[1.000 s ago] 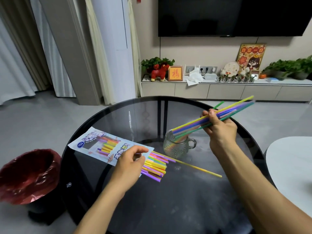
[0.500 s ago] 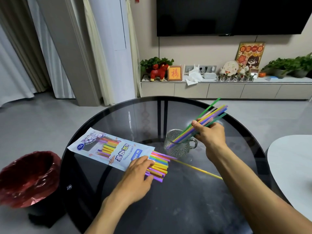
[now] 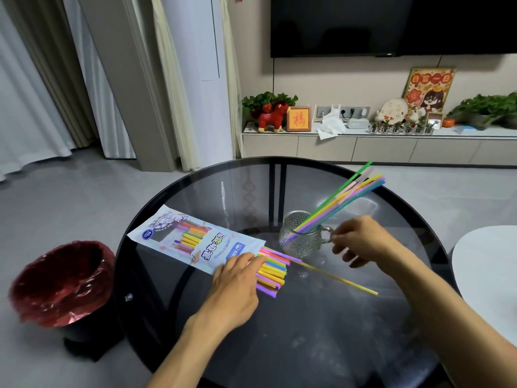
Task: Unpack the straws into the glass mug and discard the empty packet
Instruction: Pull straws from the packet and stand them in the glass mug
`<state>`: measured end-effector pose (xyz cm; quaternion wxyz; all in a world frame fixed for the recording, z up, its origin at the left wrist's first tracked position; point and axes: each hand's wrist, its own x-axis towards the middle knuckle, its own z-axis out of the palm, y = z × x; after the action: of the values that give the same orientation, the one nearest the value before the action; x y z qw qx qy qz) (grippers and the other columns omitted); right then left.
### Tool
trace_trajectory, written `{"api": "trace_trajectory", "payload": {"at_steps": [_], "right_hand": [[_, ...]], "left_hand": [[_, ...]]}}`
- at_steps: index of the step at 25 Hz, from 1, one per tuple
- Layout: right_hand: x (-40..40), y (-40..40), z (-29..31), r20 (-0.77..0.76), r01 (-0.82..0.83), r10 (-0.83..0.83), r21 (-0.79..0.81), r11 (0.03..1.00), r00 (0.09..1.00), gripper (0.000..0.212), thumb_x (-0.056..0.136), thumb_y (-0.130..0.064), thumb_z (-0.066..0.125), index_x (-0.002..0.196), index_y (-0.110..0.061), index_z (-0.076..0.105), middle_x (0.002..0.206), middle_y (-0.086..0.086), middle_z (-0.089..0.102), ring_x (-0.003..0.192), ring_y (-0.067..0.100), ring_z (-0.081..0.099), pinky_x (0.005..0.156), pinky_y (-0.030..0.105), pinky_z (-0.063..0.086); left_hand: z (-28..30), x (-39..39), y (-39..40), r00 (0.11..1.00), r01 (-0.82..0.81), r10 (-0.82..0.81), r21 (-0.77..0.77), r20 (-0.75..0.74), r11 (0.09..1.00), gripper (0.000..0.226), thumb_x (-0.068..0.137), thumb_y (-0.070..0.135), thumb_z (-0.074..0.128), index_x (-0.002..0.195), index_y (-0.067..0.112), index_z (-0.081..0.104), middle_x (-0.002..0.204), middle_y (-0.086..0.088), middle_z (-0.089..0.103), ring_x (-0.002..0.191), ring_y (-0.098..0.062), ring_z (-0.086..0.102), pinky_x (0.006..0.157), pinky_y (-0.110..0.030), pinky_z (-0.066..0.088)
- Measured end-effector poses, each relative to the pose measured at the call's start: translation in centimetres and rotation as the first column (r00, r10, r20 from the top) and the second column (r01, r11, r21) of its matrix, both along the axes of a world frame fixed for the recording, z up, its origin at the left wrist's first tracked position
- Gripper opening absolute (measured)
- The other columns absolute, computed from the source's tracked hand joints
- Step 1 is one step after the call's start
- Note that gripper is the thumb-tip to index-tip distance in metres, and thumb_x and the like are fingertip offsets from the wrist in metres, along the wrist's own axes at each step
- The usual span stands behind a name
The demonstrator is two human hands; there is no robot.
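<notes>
A bundle of straws point(image 3: 340, 203) is leaned in the mug point(image 3: 302, 236). At its 7 o'clock, packet point(image 3: 195, 239) straws are pressed flat by the left hand point(image 3: 237, 278); the right hand point(image 3: 361, 239) is loosely spread, empty.

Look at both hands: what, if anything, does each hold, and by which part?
Neither hand grips anything. The left hand rests flat on the packet at its open end. The right hand hovers empty beside the mug.

Home living room: wall-mounted TV point(image 3: 391, 23) and low media cabinet point(image 3: 377, 148) with houseplants point(image 3: 486, 107) beyond both hands, curtains point(image 3: 30, 79) far left of them.
</notes>
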<state>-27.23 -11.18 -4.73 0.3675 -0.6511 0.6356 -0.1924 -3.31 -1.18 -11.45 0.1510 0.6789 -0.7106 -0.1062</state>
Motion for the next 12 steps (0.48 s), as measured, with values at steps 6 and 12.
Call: {"api": "trace_trajectory", "payload": {"at_steps": [6,12], "right_hand": [[0.2,3.6,-6.2,-0.641,-0.344,0.200,-0.107,0.933,0.741,0.019,0.087,-0.026,0.058,0.102,-0.015,0.058,0.114,0.009,0.062,0.106,0.033,0.060,0.083,0.039,0.051],[-1.9,3.4,-2.3,-0.562,-0.315,0.283,0.042,0.948,0.777,0.007,0.095,-0.018,0.047,0.089,-0.014,0.045,0.097,0.013,0.068,0.077,0.029,0.062,0.060,0.032,0.043]], "left_hand": [[-0.9,-0.1,-0.6,0.992,-0.001,-0.011,0.091,0.126,0.996,0.072,0.086,0.005,0.037,0.147,0.039,0.019,0.161,0.010,0.008,0.149,-0.022,0.002,0.117,-0.056,0.010],[-0.9,2.5,-0.9,0.977,-0.193,0.184,0.088,0.108,0.977,0.071,0.086,0.006,0.039,0.147,0.037,0.021,0.162,0.008,0.009,0.149,-0.024,0.000,0.115,-0.059,0.015]]}}
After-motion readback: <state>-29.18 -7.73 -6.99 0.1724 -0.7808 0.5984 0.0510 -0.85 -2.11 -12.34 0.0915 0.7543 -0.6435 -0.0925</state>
